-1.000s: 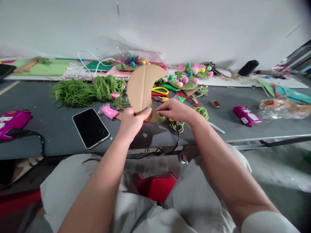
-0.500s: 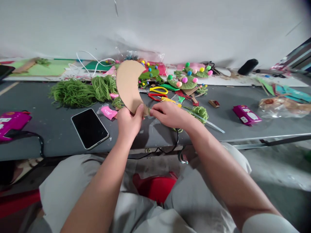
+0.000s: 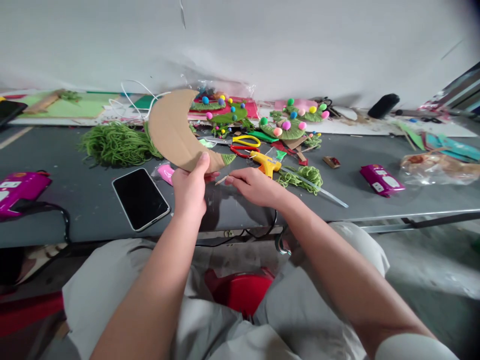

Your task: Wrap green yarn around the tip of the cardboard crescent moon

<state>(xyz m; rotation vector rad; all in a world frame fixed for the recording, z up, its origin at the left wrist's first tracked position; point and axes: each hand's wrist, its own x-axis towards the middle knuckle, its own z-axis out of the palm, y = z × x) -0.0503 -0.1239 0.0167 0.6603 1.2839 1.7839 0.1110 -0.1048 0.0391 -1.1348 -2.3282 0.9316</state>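
Observation:
My left hand (image 3: 190, 190) is closed on a crescent-shaped cardboard piece (image 3: 171, 129), thumb on its face, near the lower end. Green yarn (image 3: 228, 159) wraps the pointed tip of that crescent. Just below the tip, my right hand (image 3: 257, 187) pinches a short, thin, pale stick (image 3: 221, 180), which points toward the left hand. The stick is apart from the yarn, and part of it is hidden by the fingers. Behind the right hand lies a yellow glue gun (image 3: 265, 163), with a loose bundle of green yarn (image 3: 305, 178) beside it.
Left of the hands lie a phone (image 3: 141, 199) and a big green yarn skein (image 3: 116, 144). Scissors with yellow and red handles (image 3: 245, 141) lie beyond. Pompom-covered green pieces (image 3: 287, 129) stand at the back. A purple power socket (image 3: 381, 180) sits at right, another (image 3: 22, 192) at left.
The cardboard crescent has turned and shifted left, showing its green yarn-wrapped tip. My right hand has drawn down and away from the tip, and the pale stick in its fingers now shows.

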